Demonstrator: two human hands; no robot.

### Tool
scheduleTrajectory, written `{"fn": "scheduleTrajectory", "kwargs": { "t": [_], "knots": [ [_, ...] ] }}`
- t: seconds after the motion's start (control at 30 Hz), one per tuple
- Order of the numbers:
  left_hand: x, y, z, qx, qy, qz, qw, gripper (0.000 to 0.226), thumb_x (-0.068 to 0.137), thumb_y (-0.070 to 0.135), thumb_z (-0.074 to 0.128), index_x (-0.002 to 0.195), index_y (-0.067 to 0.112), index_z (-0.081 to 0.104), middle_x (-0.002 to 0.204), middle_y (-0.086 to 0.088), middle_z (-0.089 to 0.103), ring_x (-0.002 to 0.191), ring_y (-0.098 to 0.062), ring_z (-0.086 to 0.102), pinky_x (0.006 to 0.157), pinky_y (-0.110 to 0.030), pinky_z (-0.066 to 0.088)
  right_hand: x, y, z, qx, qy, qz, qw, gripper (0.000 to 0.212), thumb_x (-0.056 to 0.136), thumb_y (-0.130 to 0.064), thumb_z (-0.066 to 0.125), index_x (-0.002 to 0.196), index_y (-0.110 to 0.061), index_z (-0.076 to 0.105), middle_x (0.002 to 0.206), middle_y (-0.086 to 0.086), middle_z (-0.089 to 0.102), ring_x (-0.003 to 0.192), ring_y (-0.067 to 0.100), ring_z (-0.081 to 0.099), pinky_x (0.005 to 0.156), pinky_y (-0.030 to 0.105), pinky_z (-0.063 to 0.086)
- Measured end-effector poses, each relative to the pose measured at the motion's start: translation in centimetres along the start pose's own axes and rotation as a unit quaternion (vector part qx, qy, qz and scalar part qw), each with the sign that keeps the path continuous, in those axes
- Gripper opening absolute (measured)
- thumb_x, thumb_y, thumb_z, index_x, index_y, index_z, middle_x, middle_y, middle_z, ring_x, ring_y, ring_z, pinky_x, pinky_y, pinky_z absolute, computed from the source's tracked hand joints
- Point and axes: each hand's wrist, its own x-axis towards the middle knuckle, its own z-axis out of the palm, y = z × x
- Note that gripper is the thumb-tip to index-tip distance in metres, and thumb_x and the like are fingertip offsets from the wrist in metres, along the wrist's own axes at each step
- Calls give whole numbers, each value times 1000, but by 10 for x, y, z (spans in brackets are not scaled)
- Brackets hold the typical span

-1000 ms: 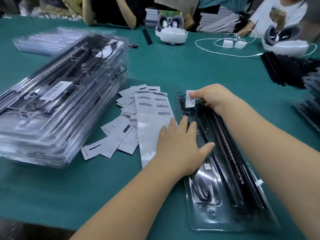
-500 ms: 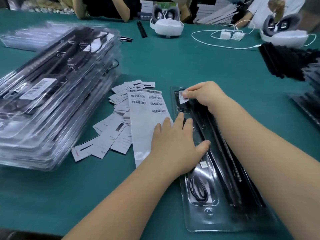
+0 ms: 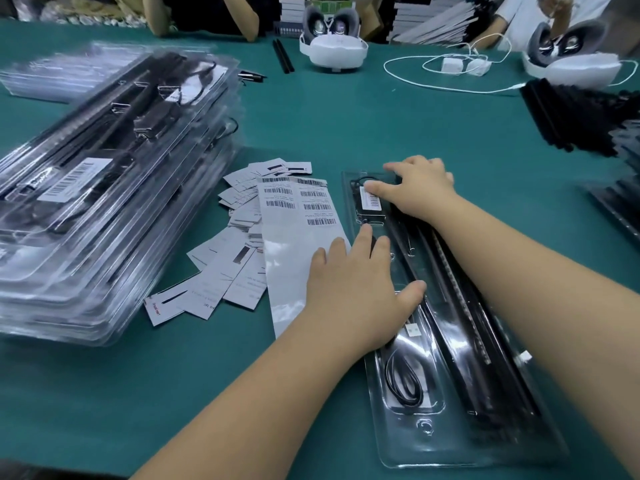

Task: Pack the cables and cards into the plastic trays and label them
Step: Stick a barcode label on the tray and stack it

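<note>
A clear plastic tray point(image 3: 450, 445) lies lengthwise at the right on the green table, with a coiled black cable point(image 3: 403, 379) and long black strips inside. My left hand point(image 3: 353, 292) rests flat across the tray's left edge and the label backing sheet point(image 3: 294, 237), fingers straight. My right hand point(image 3: 420, 188) lies on the tray's far end, its thumb pressing a white barcode label point(image 3: 370, 199) onto the lid. Several barcode labels remain on the backing sheet.
A tall stack of packed, labelled trays point(image 3: 104, 202) stands at the left. Loose cards point(image 3: 214, 271) lie between it and the sheet. Two white headsets point(image 3: 334, 46) and a white cable point(image 3: 433, 81) sit at the far edge, black strips point(image 3: 571, 116) at the right. Other people's arms are beyond.
My right hand has brought the barcode label down from a pinch above the tray's far end and now presses it flat on the lid. My left hand stayed put.
</note>
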Motion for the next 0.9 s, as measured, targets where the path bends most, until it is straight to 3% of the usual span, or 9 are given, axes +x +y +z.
{"fn": "scheduleTrajectory", "kwargs": {
  "t": [0.07, 0.17, 0.4, 0.53, 0.63, 0.77, 0.83, 0.9],
  "knots": [
    [0, 0, 0, 0, 4, 2, 1000, 73, 92, 64, 28, 150, 22, 15, 160, 0, 3, 140, -29, 16, 113, -46, 14, 10, -3, -3, -3, 8, 10, 1000, 64, 80, -75, 47, 126, -32, 58, 136, 7, 45, 129, 32, 30, 101, 45, 28],
    [0, -1, 1, 1, 7, 5, 1000, 74, 92, 63, 28, 150, 21, 15, 160, -1, 3, 139, -29, 16, 113, -46, 15, 20, -2, -4, 6, 3, 9, 1000, 59, 75, -76, 52, 111, -32, 64, 127, 9, 48, 125, 32, 34, 98, 44, 31],
    [0, 0, 1, 21, -4, 3, 1000, 75, 91, 65, 24, 151, 21, 10, 160, -1, 1, 140, -29, 15, 112, -47, 14, 8, 13, -2, -51, -42, -76, 995, 76, 79, -75, 39, 139, -30, 43, 143, 8, 34, 136, 26, 24, 107, 45, 20],
    [0, 0, 1, 20, 0, 1, 1000, 75, 91, 65, 25, 151, 22, 12, 160, 0, 2, 140, -28, 16, 112, -46, 15, -9, 16, -6, -99, -121, -125, 980, 83, 85, -71, 31, 152, -26, 16, 160, 8, 8, 147, 25, 5, 116, 42, 8],
    [0, 1, 1, 16, 4, 1, 1000, 75, 90, 65, 26, 150, 22, 15, 160, 1, 4, 138, -28, 20, 110, -45, 18, -25, 13, -6, -136, -120, -206, 962, 85, 88, -68, 24, 153, -19, 2, 161, 3, -5, 147, 20, -7, 118, 42, -2],
    [0, -1, 1, 30, 19, 7, 999, 72, 89, 66, 25, 145, 20, 25, 157, 0, 16, 134, -27, 27, 106, -44, 24, -39, 0, 0, -65, -105, -267, 956, 58, 101, -45, 22, 153, -23, 4, 161, -2, -2, 147, 12, -6, 116, 36, -6],
    [0, -1, 1, 40, 21, 8, 999, 72, 89, 67, 23, 143, 19, 27, 154, 0, 21, 131, -27, 29, 105, -44, 26, -42, -4, 3, -43, -133, -255, 957, 56, 102, -44, 19, 153, -23, 8, 161, -5, -1, 147, 9, -5, 116, 35, -5],
    [-1, 0, 3, 44, -6, -1, 999, 75, 90, 67, 17, 148, 19, 17, 157, -1, 13, 137, -29, 22, 110, -46, 21, -43, -6, 3, -47, -140, -249, 957, 58, 101, -47, 17, 153, -22, 8, 161, -5, -1, 147, 9, -5, 117, 36, -5]
  ]
}}
